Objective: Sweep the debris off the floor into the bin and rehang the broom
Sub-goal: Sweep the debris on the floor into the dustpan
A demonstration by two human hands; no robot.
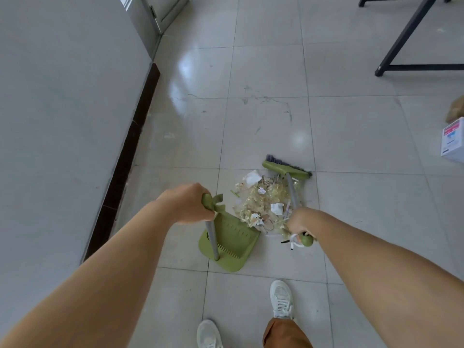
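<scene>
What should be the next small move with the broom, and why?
Probably draw the broom head toward the green dustpan. The debris pile lies on the floor between them, at the pan's open edge, and none is in the pan yet. The right hand grips the broom handle and the left hand steadies the dustpan handle.

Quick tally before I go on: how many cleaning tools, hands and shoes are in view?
Cleaning tools: 2, the broom and the dustpan
Hands: 2, left hand, right hand
Shoes: 2, and
Total: 6
</scene>
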